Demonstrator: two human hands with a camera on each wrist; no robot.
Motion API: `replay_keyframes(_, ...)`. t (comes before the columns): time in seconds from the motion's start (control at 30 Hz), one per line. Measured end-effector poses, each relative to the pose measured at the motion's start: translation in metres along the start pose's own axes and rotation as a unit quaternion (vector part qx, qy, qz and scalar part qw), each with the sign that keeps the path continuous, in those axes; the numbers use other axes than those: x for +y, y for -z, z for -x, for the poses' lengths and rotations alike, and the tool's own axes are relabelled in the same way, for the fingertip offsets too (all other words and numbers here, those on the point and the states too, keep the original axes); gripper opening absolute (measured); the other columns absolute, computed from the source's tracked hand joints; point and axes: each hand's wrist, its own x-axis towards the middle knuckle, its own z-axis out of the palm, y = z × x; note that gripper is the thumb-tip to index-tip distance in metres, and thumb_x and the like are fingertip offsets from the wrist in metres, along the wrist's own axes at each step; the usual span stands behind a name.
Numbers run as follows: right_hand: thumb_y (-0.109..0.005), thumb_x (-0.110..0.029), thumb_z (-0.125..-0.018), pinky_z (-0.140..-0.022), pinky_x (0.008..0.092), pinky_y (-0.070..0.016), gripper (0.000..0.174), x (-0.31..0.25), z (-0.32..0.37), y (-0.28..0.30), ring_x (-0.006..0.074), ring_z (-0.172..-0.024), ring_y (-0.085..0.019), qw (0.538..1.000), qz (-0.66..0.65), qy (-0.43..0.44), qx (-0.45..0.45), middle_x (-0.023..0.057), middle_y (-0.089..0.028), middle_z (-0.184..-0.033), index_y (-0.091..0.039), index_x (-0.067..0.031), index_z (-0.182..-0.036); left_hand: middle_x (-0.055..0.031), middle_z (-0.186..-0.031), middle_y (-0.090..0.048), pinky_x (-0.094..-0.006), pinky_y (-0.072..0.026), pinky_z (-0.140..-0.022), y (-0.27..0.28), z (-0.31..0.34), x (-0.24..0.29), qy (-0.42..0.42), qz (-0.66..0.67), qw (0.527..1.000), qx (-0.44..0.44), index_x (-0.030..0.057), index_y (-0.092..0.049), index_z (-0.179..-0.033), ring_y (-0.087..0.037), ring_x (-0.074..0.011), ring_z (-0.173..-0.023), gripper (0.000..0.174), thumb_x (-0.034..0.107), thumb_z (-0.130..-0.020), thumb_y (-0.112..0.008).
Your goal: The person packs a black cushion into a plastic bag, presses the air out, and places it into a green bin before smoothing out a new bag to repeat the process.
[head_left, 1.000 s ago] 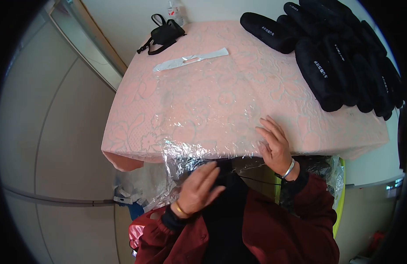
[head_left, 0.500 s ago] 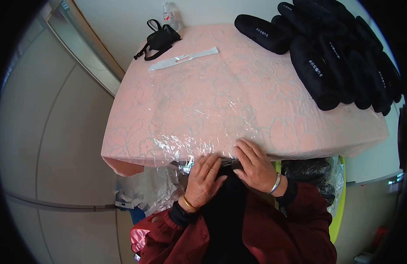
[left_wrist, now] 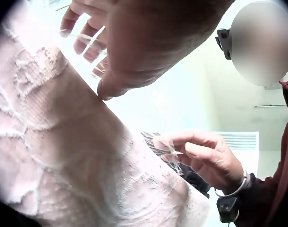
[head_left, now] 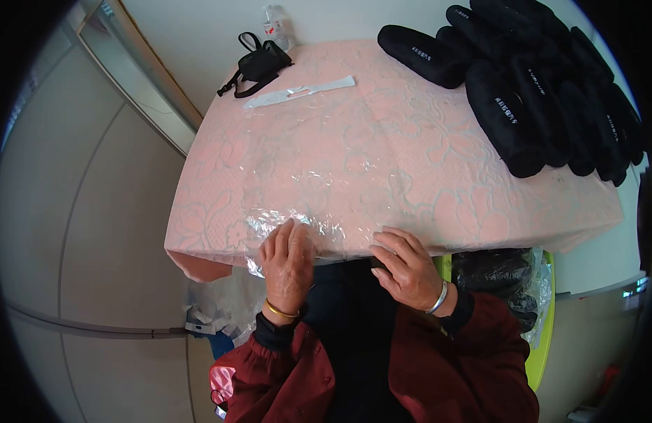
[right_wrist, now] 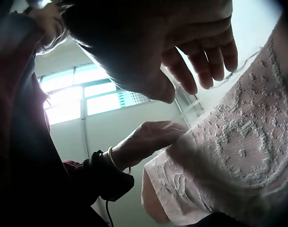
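Note:
A clear plastic bag (head_left: 319, 176) lies flat over the pink patterned tablecloth, its white handle strip (head_left: 301, 92) toward the back and its shiny near end at the table's front edge. On that near end, toward its left corner, rests my left hand (head_left: 287, 264), fingers extended. My right hand (head_left: 407, 268) is at the front edge farther right, fingers slightly bent and fingertips on the bag's near border. The left wrist view shows loose clear film (left_wrist: 167, 153) by the right hand's fingertips. In the right wrist view the right fingers (right_wrist: 210, 66) hang relaxed and apart.
Several black rolled cushions (head_left: 505, 116) with white lettering are piled at the back right. A small black strap bag (head_left: 261, 65) and a plastic bottle (head_left: 274, 29) stand at the back left. Below the table edge, a green bin (head_left: 545, 317) holds black plastic-wrapped things.
Both hands came to the bag's near end, which now lies flatter along the table edge. The left hand then slid left and forward along it; the right moved inward, then stayed nearly still.

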Motion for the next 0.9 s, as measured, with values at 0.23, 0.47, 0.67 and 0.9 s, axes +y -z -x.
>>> replay_keyframes(0.23,-0.077,-0.005,-0.074,-0.087,0.0377,-0.0553,0.043,-0.026,0.001,-0.015,0.0320,-0.102,-0.065,0.992,-0.114,0.040,-0.030,0.0162,-0.063,-0.118,-0.065,0.0033,-0.115,-0.0098,-0.108,-0.067,-0.0400,-0.0480,-0.084,0.010,-0.011,0.015,-0.057,0.085,0.993,0.053,0.0045,-0.068,-0.106,-0.064,-0.0299,-0.098,0.025,0.002,-0.081,-0.070)
replay_keyframes(0.47,-0.077,-0.004,-0.073,-0.082,0.0374,-0.0569,0.042,-0.039,-0.011,-0.018,0.0314,-0.097,-0.067,0.986,-0.142,0.082,-0.005,0.0172,-0.064,-0.118,-0.066,0.0049,-0.112,-0.0093,-0.105,-0.067,-0.0410,-0.0496,-0.079,0.013,0.006,0.010,-0.041,0.129,0.991,0.015,0.0048,-0.067,-0.100,-0.065,-0.0282,-0.094,0.020,0.000,-0.081,-0.069)
replay_keyframes(0.67,-0.076,-0.006,-0.075,-0.088,0.0386,-0.0560,0.043,-0.037,-0.002,-0.017,0.0329,-0.103,-0.065,0.987,-0.137,0.085,0.018,0.0184,-0.062,-0.121,-0.065,0.0048,-0.115,-0.0149,-0.120,-0.064,-0.0464,-0.0490,-0.097,-0.005,0.011,0.010,-0.059,0.181,0.981,-0.037,0.0044,-0.063,-0.096,-0.062,-0.0357,-0.110,0.015,0.003,-0.083,-0.068)
replay_keyframes(0.9,-0.075,-0.014,-0.080,-0.097,0.0410,-0.0509,0.046,-0.035,0.000,-0.027,0.0338,-0.111,-0.061,0.994,-0.102,0.032,-0.023,0.0193,-0.059,-0.125,-0.062,0.0054,-0.120,-0.0237,-0.146,-0.047,-0.0569,-0.0375,-0.110,0.004,0.012,0.022,-0.081,0.106,0.990,-0.037,0.0031,-0.060,-0.096,-0.048,-0.0424,-0.132,0.012,0.006,-0.086,-0.067)
